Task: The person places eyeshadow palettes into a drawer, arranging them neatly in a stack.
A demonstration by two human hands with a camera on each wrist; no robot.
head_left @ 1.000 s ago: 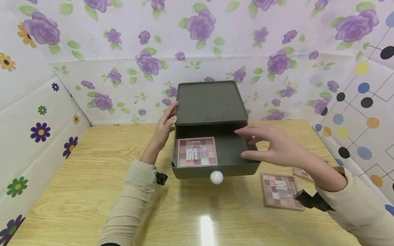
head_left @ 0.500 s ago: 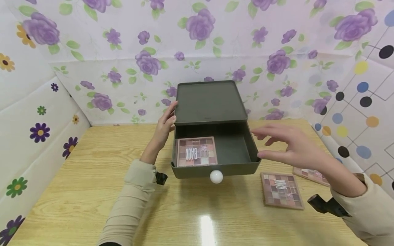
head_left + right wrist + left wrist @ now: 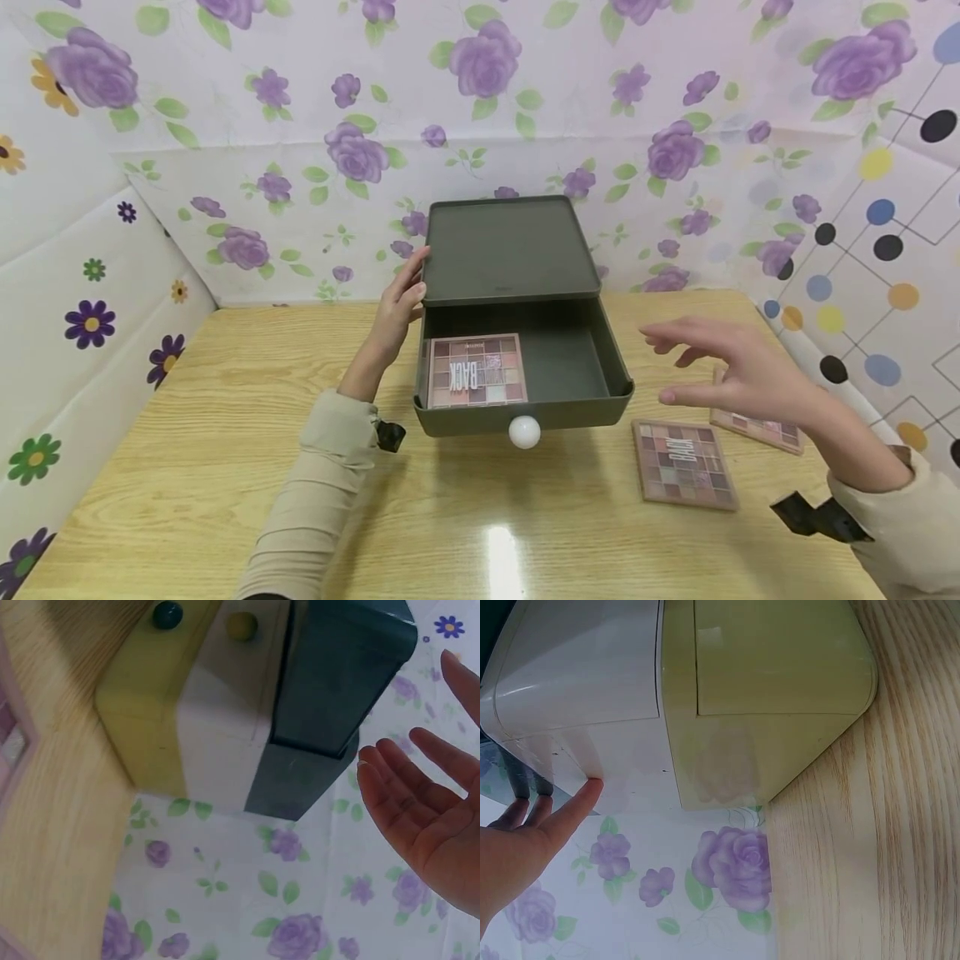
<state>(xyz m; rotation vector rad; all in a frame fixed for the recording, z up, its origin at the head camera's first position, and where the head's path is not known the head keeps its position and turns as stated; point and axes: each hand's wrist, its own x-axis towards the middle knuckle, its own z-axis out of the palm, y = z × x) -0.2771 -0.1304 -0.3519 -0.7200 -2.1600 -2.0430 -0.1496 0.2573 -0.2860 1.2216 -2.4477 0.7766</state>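
A drawer organizer [image 3: 513,250] stands on the table with its dark green top drawer [image 3: 585,413] pulled out. Flat on the left of that drawer lies an eyeshadow palette [image 3: 477,371] lettered "BACK". My left hand [image 3: 388,325] rests its fingertips against the organizer's left side; the left wrist view shows its fingers fairly straight on the upper tiers. Right of the drawer, my right hand [image 3: 738,375] hovers in the air, holding nothing, with fingers loosely spread. Below it on the table lie a second eyeshadow palette [image 3: 684,465] and a third [image 3: 768,432], partly hidden by that hand.
The drawer's white round knob [image 3: 524,432] sticks out in front. Yellow and white tiers [image 3: 225,705] are stacked beneath the green one, seen in the right wrist view. A flower-patterned sheet [image 3: 300,150] stands behind the wooden table [image 3: 225,450].
My right hand has drawn back from over the drawer, moving right and away from it. The left hand stays on the organizer, and the palettes have not moved.
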